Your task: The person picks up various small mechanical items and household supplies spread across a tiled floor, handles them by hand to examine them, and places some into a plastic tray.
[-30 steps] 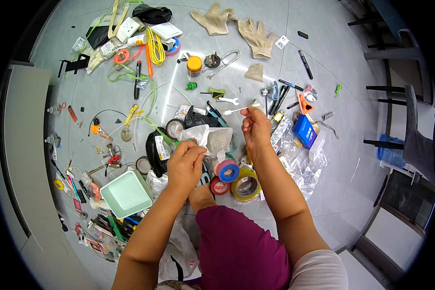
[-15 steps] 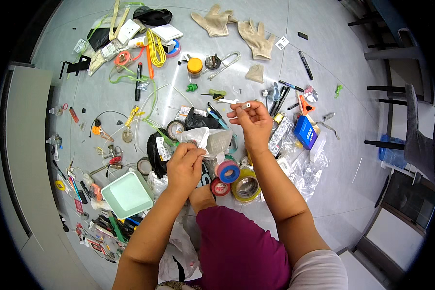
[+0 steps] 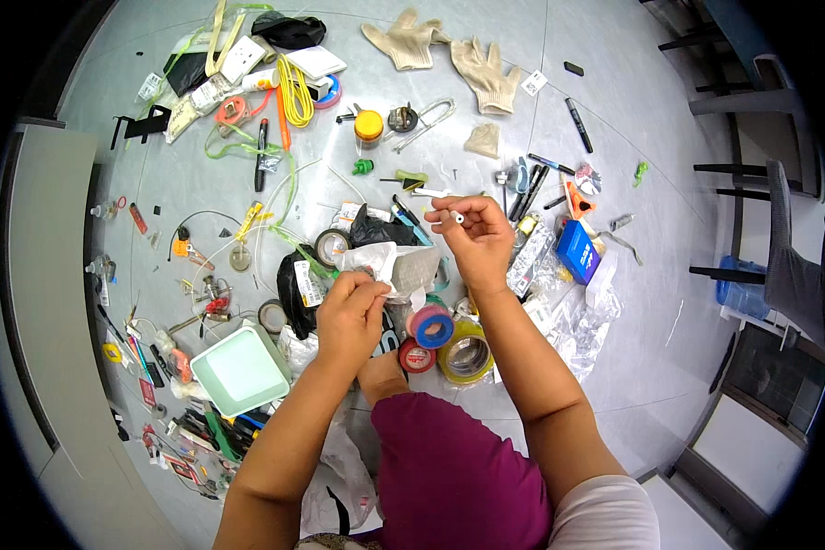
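Note:
My left hand [image 3: 348, 321] pinches the edge of a small translucent plastic bag [image 3: 415, 271], held out in front of my knees. To its right, my raised right hand [image 3: 482, 246] grips a small white cylindrical piece [image 3: 457, 218] with a dark hole in its end. What lies inside the bag is hard to make out. Below the bag stand a pink-and-blue tape roll [image 3: 431, 326], a red tape roll [image 3: 416, 357] and a wide yellow-edged tape roll [image 3: 468, 356]. Black plastic wrapping [image 3: 376, 229] lies just beyond the bag.
A pale green tray [image 3: 240, 370] sits at the left among scattered tools. Beige gloves [image 3: 488, 77] and a coiled yellow cord [image 3: 294, 92] lie at the far side. Right of my right hand are a blue box [image 3: 578, 250] and several markers [image 3: 529, 191]. Chairs line the right edge.
My right hand has turned a little, and the white piece in it has come slightly nearer, its holed end now tipped more toward me. My left hand and the bag stay in place.

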A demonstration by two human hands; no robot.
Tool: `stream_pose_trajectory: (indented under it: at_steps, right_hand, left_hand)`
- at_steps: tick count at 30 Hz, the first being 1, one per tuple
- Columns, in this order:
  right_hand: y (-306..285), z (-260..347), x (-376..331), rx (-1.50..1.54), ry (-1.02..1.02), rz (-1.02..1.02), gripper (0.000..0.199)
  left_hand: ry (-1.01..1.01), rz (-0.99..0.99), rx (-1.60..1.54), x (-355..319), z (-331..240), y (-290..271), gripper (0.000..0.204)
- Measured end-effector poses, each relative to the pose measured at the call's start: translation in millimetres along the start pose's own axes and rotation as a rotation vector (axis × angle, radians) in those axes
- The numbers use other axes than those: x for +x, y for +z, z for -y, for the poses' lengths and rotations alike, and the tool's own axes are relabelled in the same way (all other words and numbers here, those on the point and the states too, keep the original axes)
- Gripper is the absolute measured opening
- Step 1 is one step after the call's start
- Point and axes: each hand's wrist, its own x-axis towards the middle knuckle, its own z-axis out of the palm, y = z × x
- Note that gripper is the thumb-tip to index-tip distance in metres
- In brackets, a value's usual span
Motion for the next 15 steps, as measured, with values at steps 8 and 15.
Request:
stream_pose_trajectory:
  at_steps: [8, 15]
  right_hand:
    - [-50, -55, 11, -0.458, 0.537, -0.280, 0.019]
    - [-78, -81, 7, -0.635, 0.555, -0.315, 0.028]
  left_hand:
    - [-0.021, 0.004, -0.016, 0, -1, 0, 0.014]
    - [-0.038, 0.006, -0.022, -1, 2, 1, 0.013]
